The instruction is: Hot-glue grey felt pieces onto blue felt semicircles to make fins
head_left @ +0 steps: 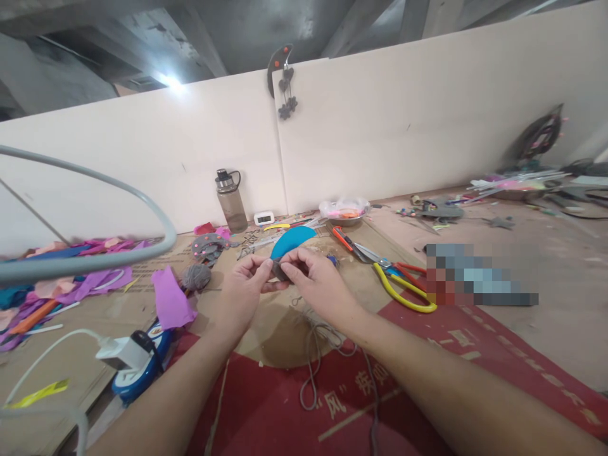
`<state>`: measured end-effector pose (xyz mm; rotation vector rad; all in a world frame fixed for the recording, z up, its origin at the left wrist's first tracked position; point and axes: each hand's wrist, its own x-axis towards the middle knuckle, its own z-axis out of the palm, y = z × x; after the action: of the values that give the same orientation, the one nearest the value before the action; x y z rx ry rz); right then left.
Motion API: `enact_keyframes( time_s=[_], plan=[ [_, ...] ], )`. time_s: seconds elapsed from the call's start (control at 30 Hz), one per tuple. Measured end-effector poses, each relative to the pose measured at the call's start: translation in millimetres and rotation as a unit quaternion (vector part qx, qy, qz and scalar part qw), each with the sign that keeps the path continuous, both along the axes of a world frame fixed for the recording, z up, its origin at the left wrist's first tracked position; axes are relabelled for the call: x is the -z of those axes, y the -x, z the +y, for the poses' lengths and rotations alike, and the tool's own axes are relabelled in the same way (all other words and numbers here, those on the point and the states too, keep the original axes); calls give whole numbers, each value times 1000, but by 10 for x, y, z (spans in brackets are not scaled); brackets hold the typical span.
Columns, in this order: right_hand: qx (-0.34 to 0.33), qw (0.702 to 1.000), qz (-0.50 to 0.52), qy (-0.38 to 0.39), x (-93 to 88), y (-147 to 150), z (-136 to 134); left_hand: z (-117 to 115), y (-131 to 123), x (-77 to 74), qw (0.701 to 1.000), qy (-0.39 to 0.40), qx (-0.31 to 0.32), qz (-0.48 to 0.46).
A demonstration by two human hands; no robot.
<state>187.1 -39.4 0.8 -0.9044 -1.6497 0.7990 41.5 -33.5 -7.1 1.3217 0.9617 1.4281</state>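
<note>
Head view shows one small dark-grey felt-like piece (278, 270) above the middle of the tabletop (565, 342), its long axis mostly hidden by fingers. The left hand (249, 273) and right hand (313, 272) both pinch it, thumbs closed against fingers. Just behind, one flat bright-blue curved piece (293, 239) slants, its right end nearer the tabletop's far edge. One translucent grey bottle (232, 206) stands by that edge.

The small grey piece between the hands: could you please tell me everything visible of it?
The small grey piece is dark and matte, perhaps fabric; fingers hide part of its outline. The left hand and right hand pinch it, raised above the cardboard. In view it sits just below a blue curved piece; whether they touch is unclear.
</note>
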Motion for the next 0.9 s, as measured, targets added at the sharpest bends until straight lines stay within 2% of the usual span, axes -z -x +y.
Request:
enact_keyframes(
  time_s=[0.13,0.3,0.77,0.9],
  plan=[
    [5,1000,-11,-29,5,-6,-1,59,60,10,999,-21,-35,-16],
    [17,999,-14,-36,21,-31,21,108,111,17,997,-53,-59,10],
    [76,996,-15,-40,13,-122,90,68,85,6,994,-58,-56,69],
    [78,995,-24,-49,27,-114,87,83,87,17,996,-44,-54,51]
  ],
)
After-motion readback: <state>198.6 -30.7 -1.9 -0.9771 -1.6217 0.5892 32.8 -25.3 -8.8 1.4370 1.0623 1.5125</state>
